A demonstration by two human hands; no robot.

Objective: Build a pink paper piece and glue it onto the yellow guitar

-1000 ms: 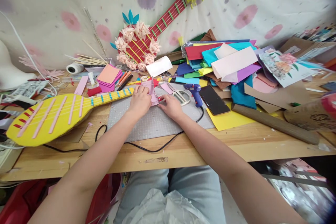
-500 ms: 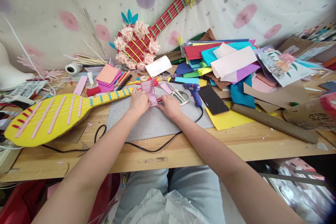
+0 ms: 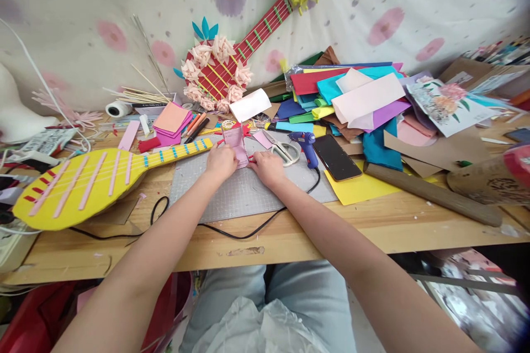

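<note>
Over the grey cutting mat (image 3: 219, 201), both hands are at a small pink folded piece (image 3: 235, 142) with raised sides. My left hand (image 3: 221, 161) is closed on its left side. Closed at its lower right edge is my right hand (image 3: 268, 169). Red spots show at the fingertips; what they are I cannot make out. Light-handled scissors (image 3: 287, 153) lie just beyond my right hand, beside a blue hot glue gun (image 3: 306, 146) standing on the mat. To the left, the neck of a yellow cardboard lute (image 3: 83, 182) reaches close to my left hand.
A black cord (image 3: 244, 236) loops across the table front. A phone (image 3: 337, 157) lies on yellow sheet (image 3: 356, 190) at right, near a brown tube (image 3: 430, 196). Behind are a red flowered instrument (image 3: 219, 74), coloured sheets (image 3: 368, 94) and pink square notes (image 3: 170, 121).
The pink piece and both hands stay almost in place. My right fingers have shifted slightly at its edge. The view has moved a little, so the yellow lute appears slightly further right.
</note>
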